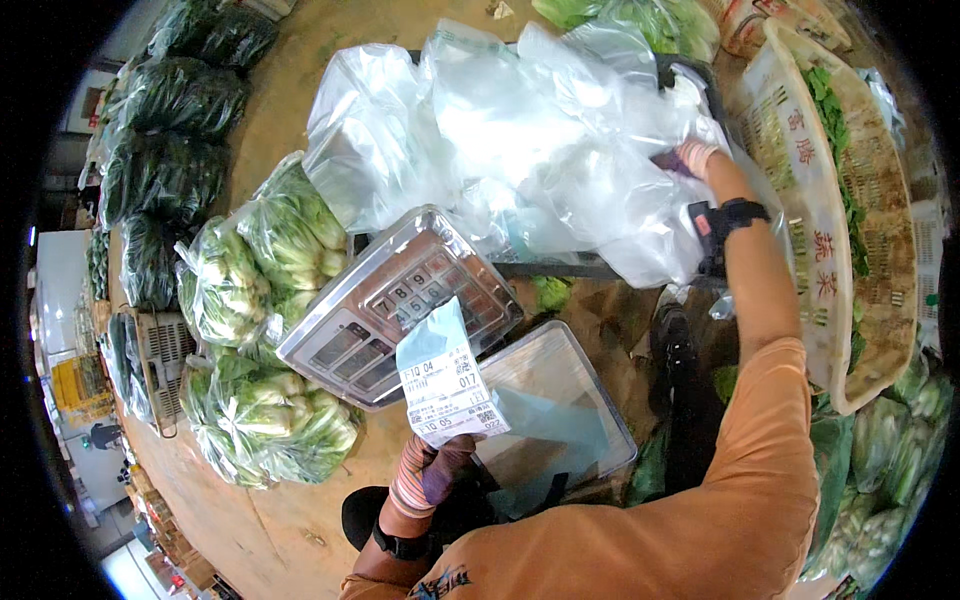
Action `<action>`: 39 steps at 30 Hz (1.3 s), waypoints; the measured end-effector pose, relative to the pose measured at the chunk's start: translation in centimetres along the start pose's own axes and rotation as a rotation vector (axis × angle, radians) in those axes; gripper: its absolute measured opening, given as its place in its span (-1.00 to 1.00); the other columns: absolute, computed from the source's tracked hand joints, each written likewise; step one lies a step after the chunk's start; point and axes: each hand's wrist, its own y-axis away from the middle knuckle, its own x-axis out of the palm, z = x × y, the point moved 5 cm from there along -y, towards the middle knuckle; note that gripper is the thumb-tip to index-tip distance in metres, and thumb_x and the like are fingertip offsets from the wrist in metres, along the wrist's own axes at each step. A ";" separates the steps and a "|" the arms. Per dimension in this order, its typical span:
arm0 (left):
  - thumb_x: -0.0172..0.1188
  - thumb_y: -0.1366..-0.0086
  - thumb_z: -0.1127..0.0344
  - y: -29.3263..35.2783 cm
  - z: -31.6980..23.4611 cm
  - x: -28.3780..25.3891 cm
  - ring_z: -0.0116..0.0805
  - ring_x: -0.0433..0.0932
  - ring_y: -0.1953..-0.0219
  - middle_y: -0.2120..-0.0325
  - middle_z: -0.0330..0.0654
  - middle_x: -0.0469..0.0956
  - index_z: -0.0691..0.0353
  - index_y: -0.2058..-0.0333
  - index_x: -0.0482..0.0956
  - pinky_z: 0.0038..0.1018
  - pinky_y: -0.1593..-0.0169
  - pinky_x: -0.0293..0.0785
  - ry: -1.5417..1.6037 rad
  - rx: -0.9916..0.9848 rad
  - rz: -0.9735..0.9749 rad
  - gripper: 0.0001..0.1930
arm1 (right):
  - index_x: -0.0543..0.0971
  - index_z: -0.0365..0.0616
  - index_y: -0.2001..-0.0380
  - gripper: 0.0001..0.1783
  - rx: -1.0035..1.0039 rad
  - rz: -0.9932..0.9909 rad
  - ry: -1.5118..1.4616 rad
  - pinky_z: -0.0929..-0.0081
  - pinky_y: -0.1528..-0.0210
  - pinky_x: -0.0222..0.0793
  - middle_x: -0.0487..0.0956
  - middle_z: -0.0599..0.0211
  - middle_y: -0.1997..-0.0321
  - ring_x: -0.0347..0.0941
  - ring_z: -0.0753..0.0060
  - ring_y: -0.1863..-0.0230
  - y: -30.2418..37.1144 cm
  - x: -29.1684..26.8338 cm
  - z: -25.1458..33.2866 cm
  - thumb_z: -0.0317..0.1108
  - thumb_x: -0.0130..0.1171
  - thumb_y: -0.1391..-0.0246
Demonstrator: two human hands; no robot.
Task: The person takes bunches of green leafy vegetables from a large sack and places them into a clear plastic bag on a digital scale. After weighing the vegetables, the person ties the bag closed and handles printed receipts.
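My left hand [432, 472], in a striped glove with a purple palm, is closed on a strip of printed labels [450, 385] with a pale blue backing. The strip stands up in front of a plastic-covered scale keypad [420, 295]. The scale's flat weighing plate [560, 400] lies to the right of that hand. Stretched far forward, my right hand [688, 160] wears a similar glove and is closed on a clear plastic bag [630, 190] at the right end of a bag pile. Its fingertips are partly hidden by the film. The pile fills a black crate [560, 270].
Bagged leafy greens [270, 420] stand left of the scale, with dark bagged vegetables [165, 180] stacked beyond. A tall cream plastic basket [800, 200] with green leaves stands right of the crate. More bagged greens [890, 470] lie at the lower right.
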 end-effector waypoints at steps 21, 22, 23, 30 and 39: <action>-0.06 -0.17 0.58 0.5 0.8 -0.7 -0.57 0.36 0.28 0.27 -0.34 0.42 0.25 0.11 0.38 -0.65 0.21 0.29 -0.055 -0.085 -0.030 -0.71 | 0.31 -0.10 0.04 -0.54 -0.643 -0.089 0.267 0.32 0.02 0.25 0.45 -0.01 0.17 0.37 0.05 0.11 -1.2 7.2 10.6 -0.22 -0.03 0.07; -0.07 -0.18 0.57 0.4 0.9 -0.8 -0.57 0.36 0.30 0.28 -0.34 0.42 0.24 0.10 0.37 -0.64 0.20 0.29 -0.186 -0.004 -0.045 -0.71 | 0.34 -0.09 0.06 -0.54 -0.668 -0.022 0.252 0.33 0.02 0.25 0.45 0.01 0.15 0.36 0.05 0.10 -0.7 7.4 11.1 -0.15 -0.03 0.05; -0.07 -0.18 0.57 0.5 1.0 -0.8 -0.57 0.36 0.30 0.28 -0.34 0.42 0.24 0.10 0.37 -0.64 0.20 0.29 -0.181 -0.006 -0.046 -0.71 | 0.37 -0.08 0.08 -0.54 -0.693 0.046 0.236 0.33 0.01 0.25 0.45 0.04 0.13 0.36 0.05 0.09 -0.2 7.7 11.6 -0.08 -0.03 0.03; 0.01 -0.16 0.52 -0.4 2.2 -1.2 -0.55 0.35 0.25 0.26 -0.32 0.40 0.22 0.07 0.34 -0.64 0.20 0.29 0.134 -0.313 -0.046 -0.67 | 0.45 -0.04 0.14 -0.66 -0.728 0.062 0.661 0.32 0.09 0.31 0.48 0.08 0.20 0.39 0.10 0.13 1.6 11.6 16.3 -0.21 0.01 0.01; -0.02 -0.21 0.43 1.9 -0.2 -0.1 -0.51 0.37 0.22 0.25 -0.31 0.46 0.22 0.14 0.42 -0.57 0.15 0.29 0.038 -0.094 -0.035 -0.77 | 0.25 -0.16 -0.04 -0.48 -0.833 0.403 -0.729 0.61 0.00 0.23 0.39 0.25 0.03 0.29 0.51 0.02 5.3 5.3 8.1 -0.45 0.09 0.04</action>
